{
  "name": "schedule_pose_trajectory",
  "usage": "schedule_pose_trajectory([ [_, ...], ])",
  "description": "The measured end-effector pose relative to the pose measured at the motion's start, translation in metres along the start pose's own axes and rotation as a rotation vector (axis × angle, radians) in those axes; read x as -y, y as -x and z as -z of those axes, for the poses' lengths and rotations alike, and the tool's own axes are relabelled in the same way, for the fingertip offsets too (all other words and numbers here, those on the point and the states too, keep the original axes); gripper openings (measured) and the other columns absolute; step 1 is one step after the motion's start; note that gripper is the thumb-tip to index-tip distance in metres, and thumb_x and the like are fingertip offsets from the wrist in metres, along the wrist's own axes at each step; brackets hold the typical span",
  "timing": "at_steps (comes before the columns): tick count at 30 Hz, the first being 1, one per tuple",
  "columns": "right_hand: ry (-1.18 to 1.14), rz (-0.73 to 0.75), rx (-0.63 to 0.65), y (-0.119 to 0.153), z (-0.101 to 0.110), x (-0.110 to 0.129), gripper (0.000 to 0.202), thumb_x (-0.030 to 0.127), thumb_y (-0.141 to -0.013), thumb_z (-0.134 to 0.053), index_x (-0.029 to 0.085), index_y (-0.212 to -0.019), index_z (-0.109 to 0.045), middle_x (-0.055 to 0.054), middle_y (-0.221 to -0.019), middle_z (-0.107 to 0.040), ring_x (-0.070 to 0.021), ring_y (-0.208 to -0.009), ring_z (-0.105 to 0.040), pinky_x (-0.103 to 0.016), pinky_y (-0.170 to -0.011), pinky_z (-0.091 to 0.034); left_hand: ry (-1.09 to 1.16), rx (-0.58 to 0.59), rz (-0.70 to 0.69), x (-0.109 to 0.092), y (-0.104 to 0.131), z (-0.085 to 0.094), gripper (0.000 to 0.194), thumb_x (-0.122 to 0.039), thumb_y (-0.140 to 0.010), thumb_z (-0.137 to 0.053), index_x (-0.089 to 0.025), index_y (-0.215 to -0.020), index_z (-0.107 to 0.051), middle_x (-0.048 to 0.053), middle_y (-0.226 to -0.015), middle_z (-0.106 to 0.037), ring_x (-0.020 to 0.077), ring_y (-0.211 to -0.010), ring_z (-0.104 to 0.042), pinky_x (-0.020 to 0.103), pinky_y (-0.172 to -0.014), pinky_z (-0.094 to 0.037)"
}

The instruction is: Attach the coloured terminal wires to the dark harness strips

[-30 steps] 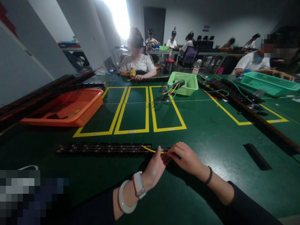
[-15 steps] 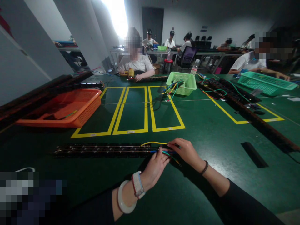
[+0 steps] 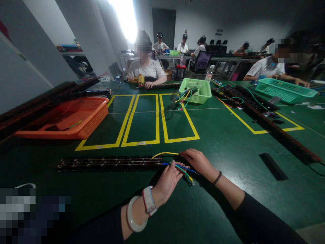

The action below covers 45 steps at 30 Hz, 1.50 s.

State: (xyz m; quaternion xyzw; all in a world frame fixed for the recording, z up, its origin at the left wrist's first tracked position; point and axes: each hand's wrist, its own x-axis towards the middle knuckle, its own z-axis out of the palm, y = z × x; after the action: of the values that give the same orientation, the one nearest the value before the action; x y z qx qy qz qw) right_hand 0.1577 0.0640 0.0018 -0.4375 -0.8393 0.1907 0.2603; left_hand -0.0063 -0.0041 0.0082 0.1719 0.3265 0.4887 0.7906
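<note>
right grip narrow on yellow wire; left grip narrow on blue wire, green wire

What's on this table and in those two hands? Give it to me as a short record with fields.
Surface: green table with yellow outlines
Left grip: left hand holding a blue wire and a green wire
Right grip: right hand pinching a yellow wire
Workpiece: long black strip, lying left of the hands
Baskets: orange basket, light green basket, teal basket
Opposite: seated person, white top
</note>
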Motion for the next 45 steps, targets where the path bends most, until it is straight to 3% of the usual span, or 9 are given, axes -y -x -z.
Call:
schedule_pose_trajectory([
  [6,0.338,0.184,0.177,0.001,0.003,0.006,0.020,0.019,-0.089,-0.055,0.018,-0.107,-0.064,-0.005,-0.080,-0.063,-0.0169,-0.076,-0.059,-0.027,-0.070,-0.044,0.017,0.005,-0.002,0.002,-0.002,0.002,0.029,-0.041,-0.085,-0.055,-0.013,-0.090,-0.059,0.011,-0.097,-0.065,0.0223,-0.107,-0.057,0.040,-0.103,-0.033],
  [9,0.352,0.186,0.102,0.003,0.009,0.004,0.022,0.024,-0.092,-0.051,0.020,-0.109,-0.065,-0.006,-0.082,-0.062,-0.0168,-0.075,-0.057,-0.028,-0.069,-0.043,0.022,0.004,0.000,0.000,-0.001,0.000,0.029,-0.041,-0.086,-0.054,-0.013,-0.089,-0.060,0.011,-0.099,-0.065,0.0222,-0.107,-0.057,0.040,-0.103,-0.034],
  [14,0.129,0.237,-0.044,0.013,0.028,0.003,0.028,0.035,-0.095,-0.044,0.018,-0.103,-0.063,-0.008,-0.090,-0.063,-0.0171,-0.082,-0.055,-0.031,-0.075,-0.041,0.035,0.004,0.005,-0.001,0.000,-0.002,0.034,-0.044,-0.087,-0.052,-0.012,-0.095,-0.061,0.012,-0.105,-0.064,0.0221,-0.109,-0.055,0.038,-0.102,-0.035],
  [20,0.297,0.433,0.119,0.018,0.038,0.021,0.038,0.055,-0.084,-0.055,0.018,-0.089,-0.062,-0.005,-0.077,-0.058,-0.0173,-0.073,-0.050,-0.031,-0.068,-0.035,0.024,0.007,0.028,-0.001,0.001,-0.002,0.038,-0.047,-0.085,-0.053,-0.013,-0.098,-0.061,0.012,-0.104,-0.064,0.0220,-0.108,-0.055,0.038,-0.099,-0.036],
  [24,0.444,0.397,0.228,0.016,0.034,0.030,0.019,0.036,-0.084,-0.058,0.017,-0.089,-0.060,-0.006,-0.086,-0.059,-0.0182,-0.077,-0.051,-0.032,-0.070,-0.034,0.041,-0.023,0.023,0.001,-0.001,-0.001,0.035,-0.047,-0.084,-0.055,-0.015,-0.099,-0.059,0.010,-0.104,-0.063,0.0197,-0.108,-0.054,0.036,-0.098,-0.037],
  [28,0.447,0.360,0.240,0.017,0.034,0.032,0.011,0.022,-0.083,-0.055,0.017,-0.091,-0.062,-0.007,-0.087,-0.060,-0.0186,-0.078,-0.052,-0.032,-0.071,-0.037,0.035,-0.041,0.027,0.003,-0.004,0.002,0.034,-0.047,-0.084,-0.054,-0.017,-0.100,-0.057,0.009,-0.107,-0.061,0.0178,-0.108,-0.054,0.034,-0.098,-0.037],
  [35,0.273,0.200,0.001,0.020,0.034,0.023,0.016,0.021,-0.091,-0.048,0.017,-0.094,-0.063,-0.005,-0.076,-0.062,-0.0163,-0.071,-0.057,-0.029,-0.067,-0.043,-0.011,-0.034,0.031,0.002,-0.002,0.000,0.030,-0.041,-0.088,-0.052,-0.015,-0.101,-0.056,0.010,-0.111,-0.061,0.0186,-0.109,-0.054,0.036,-0.100,-0.037],
  [41,0.319,0.137,-0.144,0.020,0.025,0.015,0.024,0.024,-0.094,-0.045,0.015,-0.097,-0.067,-0.005,-0.069,-0.063,-0.0162,-0.066,-0.058,-0.030,-0.066,-0.045,-0.057,0.016,0.016,0.001,0.000,0.000,0.031,-0.041,-0.088,-0.049,-0.011,-0.088,-0.057,0.011,-0.091,-0.064,0.0215,-0.093,-0.061,0.040,-0.093,-0.042],
  [45,0.334,0.100,-0.063,0.019,0.016,0.007,0.022,0.022,-0.094,-0.046,0.016,-0.094,-0.067,-0.006,-0.074,-0.066,-0.0161,-0.068,-0.060,-0.029,-0.066,-0.044,-0.078,0.009,0.017,0.002,0.000,0.000,0.033,-0.043,-0.089,-0.048,-0.011,-0.090,-0.057,0.011,-0.089,-0.064,0.0213,-0.091,-0.061,0.037,-0.087,-0.044],
])
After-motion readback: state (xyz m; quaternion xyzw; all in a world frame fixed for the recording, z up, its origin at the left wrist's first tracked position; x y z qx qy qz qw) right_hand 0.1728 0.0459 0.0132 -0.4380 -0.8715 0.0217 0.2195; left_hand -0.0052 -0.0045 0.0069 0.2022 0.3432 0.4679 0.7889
